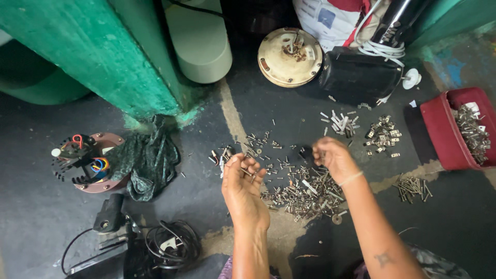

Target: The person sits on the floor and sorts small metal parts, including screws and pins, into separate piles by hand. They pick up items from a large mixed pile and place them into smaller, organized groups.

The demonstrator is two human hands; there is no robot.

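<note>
My left hand [243, 188] is palm up over the dark floor, fingers curled around a few small screws resting in it. My right hand [333, 157] hovers palm down over a big heap of mixed screws and nuts [305, 194], fingertips pinched together at the heap's far edge; whether they hold a piece I cannot tell. Sorted little piles lie around: short bolts [341, 123], metal clips [383, 135], long screws [412, 187] and small screws [225, 154].
A red tray [439, 137] of metal parts sits at the right. A round cream motor cover [289, 57] and black housing [359, 77] lie ahead. A motor winding [88, 163], dark cloth [150, 160], coiled cable [170, 243] and green pillar [103, 57] are left.
</note>
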